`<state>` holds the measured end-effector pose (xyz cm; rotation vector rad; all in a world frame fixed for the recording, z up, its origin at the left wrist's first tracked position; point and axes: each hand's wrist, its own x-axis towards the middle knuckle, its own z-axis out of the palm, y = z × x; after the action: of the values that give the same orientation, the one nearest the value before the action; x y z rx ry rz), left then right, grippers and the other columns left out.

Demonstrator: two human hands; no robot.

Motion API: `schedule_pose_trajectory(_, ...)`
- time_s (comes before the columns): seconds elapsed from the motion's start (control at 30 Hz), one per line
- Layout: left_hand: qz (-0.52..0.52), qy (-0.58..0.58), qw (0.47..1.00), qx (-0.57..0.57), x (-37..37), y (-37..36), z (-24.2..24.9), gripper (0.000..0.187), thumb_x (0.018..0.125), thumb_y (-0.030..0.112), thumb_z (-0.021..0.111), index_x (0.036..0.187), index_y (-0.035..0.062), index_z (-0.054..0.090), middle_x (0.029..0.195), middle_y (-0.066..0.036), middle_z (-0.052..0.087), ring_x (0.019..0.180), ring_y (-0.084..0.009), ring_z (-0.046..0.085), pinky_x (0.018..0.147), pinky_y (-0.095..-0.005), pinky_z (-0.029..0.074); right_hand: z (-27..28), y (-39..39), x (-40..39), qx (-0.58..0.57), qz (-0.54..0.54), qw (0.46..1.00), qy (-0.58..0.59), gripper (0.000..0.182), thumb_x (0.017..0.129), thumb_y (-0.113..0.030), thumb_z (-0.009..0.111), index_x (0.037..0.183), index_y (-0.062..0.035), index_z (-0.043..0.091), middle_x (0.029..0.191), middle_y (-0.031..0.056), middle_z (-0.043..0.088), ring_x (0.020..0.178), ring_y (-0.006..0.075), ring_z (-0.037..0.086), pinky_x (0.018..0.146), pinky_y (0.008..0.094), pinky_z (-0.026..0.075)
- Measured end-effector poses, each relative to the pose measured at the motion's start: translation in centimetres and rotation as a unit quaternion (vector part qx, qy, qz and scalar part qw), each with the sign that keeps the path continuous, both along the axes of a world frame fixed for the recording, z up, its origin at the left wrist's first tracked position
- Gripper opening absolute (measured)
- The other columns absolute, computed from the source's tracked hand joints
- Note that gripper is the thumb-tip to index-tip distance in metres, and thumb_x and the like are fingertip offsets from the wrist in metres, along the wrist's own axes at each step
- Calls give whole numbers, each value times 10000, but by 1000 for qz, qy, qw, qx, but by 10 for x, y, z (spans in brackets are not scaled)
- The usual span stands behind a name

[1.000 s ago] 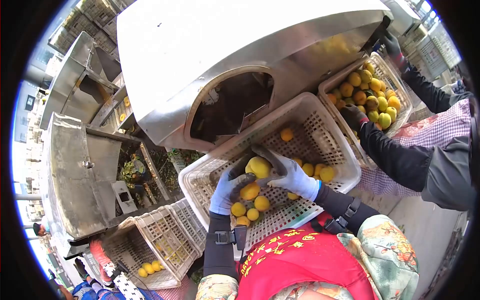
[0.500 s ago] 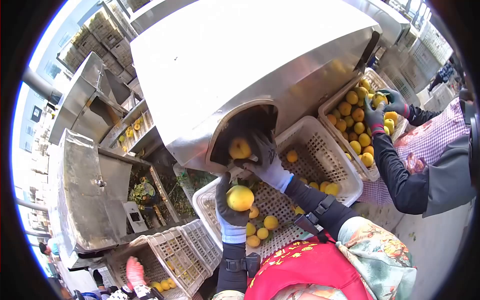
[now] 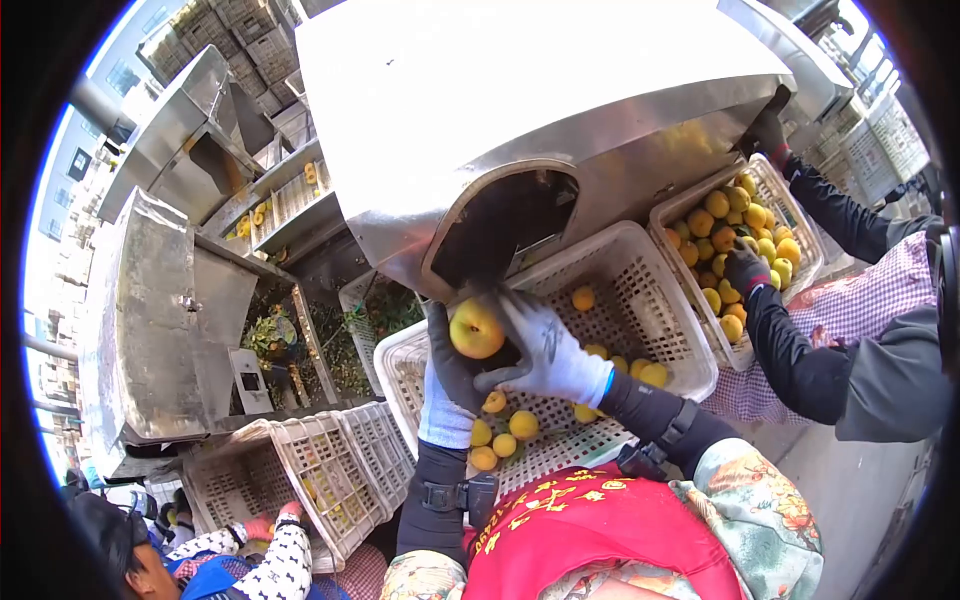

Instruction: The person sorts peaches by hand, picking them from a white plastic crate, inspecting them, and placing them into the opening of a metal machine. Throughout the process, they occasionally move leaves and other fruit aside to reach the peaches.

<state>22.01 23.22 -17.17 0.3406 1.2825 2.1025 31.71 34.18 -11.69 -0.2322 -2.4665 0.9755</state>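
Observation:
Both of my hands wear grey-and-white work gloves and meet above the near white crate [image 3: 648,235]. A yellow-orange fruit [image 3: 477,329] rests against the palm and fingers of my left hand [image 3: 445,375]. Close on its right, my right hand [image 3: 545,345] is curled, its dark fingertips beside the fruit; whether it holds a second one is hidden. Below my hands, several loose fruits [image 3: 523,425] lie in the crate. Just beyond is the dark oval opening [image 3: 510,225] of the metal machine.
The metal housing [image 3: 620,150] stands ahead. At right, a co-worker's gloved hand [image 3: 745,268] touches fruit in a full crate [image 3: 806,225]; their other hand is at the machine's edge. Lower left, another person [image 3: 130,550] is beside a tilted crate [image 3: 290,450]. Metal bins stand at left.
My hands have come together, and my right hand has left the opening. The co-worker's far hand has moved from the fruit to the machine's edge. The person at lower left has come further into view.

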Motion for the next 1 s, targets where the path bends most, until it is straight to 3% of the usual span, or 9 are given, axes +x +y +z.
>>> schedule_pose_trajectory(0.2,-121,-106,984,-70,1,11,32,792,888,725,275,1211,53,540,1018,-104,647,841,-206,637,713,-349,538,-15,8,-5,3,-151,987,48,897,629,-294,800,1360,-9,367,1257,228,506,1156,405,479,1033,489,328)
schedule_pose_trajectory(0.3,-80,-46,980,-175,8,-8,-55,475,953,413,508,1252,44,525,1030,-80,638,838,-184,618,696,-310,514,-21,16,-12,23,-187,979,71,910,629,-316,800,1365,-4,364,1227,219,524,1152,403,477,1038,513,305)
schedule_pose_trajectory(0.33,-68,74,971,-218,12,-15,-109,407,931,178,552,1294,-2,510,1141,-140,627,1004,-187,609,869,-259,464,-24,20,-17,65,-218,972,59,906,647,-337,788,1369,3,358,1240,219,516,1155,403,473,1042,521,294)
schedule_pose_trajectory(0.4,-135,119,941,-288,26,-25,-107,543,875,294,623,1346,62,484,1286,-158,548,1205,-243,508,1002,-354,395,-33,28,-37,108,-240,964,43,904,664,-358,776,1373,10,353,1253,220,507,1158,402,470,1046,530,283)
schedule_pose_trajectory(0.47,-304,357,661,-585,45,-30,-132,710,777,453,685,1385,169,455,1444,-164,377,1351,-344,317,1046,-575,304,-44,44,-72,106,-239,963,-58,872,718,-391,735,1377,26,344,1283,229,475,1187,413,437,1052,533,274)
schedule_pose_trajectory(0.67,-543,613,351,-454,58,-54,-181,874,663,556,719,1415,251,396,1490,-86,290,1397,-423,120,970,-779,172,-20,36,-38,142,-138,978,67,612,791,-351,691,1254,2,500,1224,200,517,1188,410,437,1041,476,322)
schedule_pose_trajectory(0.8,-581,591,367,-422,40,-42,-188,867,613,523,755,1363,222,441,1394,-45,418,1325,-322,301,987,-645,304,-140,43,38,-8,16,995,-100,618,812,-347,643,1337,-76,461,1246,181,525,1178,356,478,1003,478,356)
schedule_pose_trajectory(0.9,-577,564,403,-432,34,-37,-188,855,605,520,763,1341,208,458,1332,-59,481,1289,-308,360,978,-548,358,-250,75,66,11,-396,895,-203,665,790,-326,670,1347,-53,431,1268,201,511,1196,386,457,1001,489,350)
schedule_pose_trajectory(1.0,-517,497,489,-496,31,-33,-187,856,615,520,764,1340,180,459,1312,-110,503,1233,-325,444,956,-486,400,-311,120,59,88,-422,877,-213,733,786,-354,688,1368,-28,385,1308,222,469,1194,404,458,1000,490,364)
